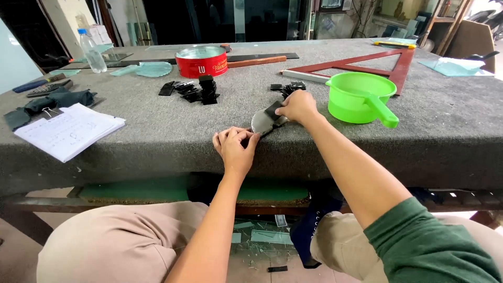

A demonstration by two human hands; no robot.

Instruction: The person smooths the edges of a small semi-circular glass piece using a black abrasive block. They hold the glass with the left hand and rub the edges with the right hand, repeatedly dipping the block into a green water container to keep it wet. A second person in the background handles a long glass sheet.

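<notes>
Glass piece (262,121) pinned flat at table (157,131) near edge, long axis slanting up-right; right hand (297,106) pressed closed on far end, left hand (234,142) pinched at near corner.

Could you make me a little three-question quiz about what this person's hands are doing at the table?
1. True or false: the right hand rests on the green ladle.
2. Which lies nearest the left hand? A red tin; B small glass piece; C water bottle.
3. What paper thing lies on the grey table at the left?

Key: 1 false, it presses the small glass piece. 2 B. 3 A clipped notepad.
</notes>
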